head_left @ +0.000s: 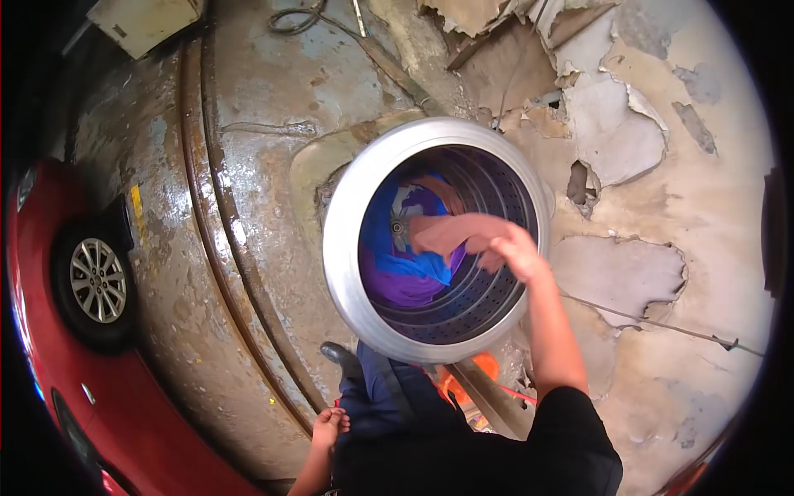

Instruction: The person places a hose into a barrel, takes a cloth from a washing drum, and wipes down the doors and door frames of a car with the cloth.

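My right hand (519, 253) reaches over the rim of a round metal drum (347, 273) and is closed on a pinkish-brown cloth (451, 232). The cloth hangs from the hand toward the drum's middle. Inside the drum, blue cloth (426, 266) and purple cloth (397, 288) lie along the left side, around a metal hub (398, 226). More brownish cloth shows at the top of the pile. Down by my leg, outside the drum, my left hand (331, 423) has its fingers curled; whether anything is in them is too small to tell.
A red car (124, 413) stands at the left on a wet floor (273, 190) crossed by a metal rail. A peeling wall (612, 273) with a thin cable rises at the right. An orange container (475, 376) sits below the drum; a pale box (147, 21) is at the top left.
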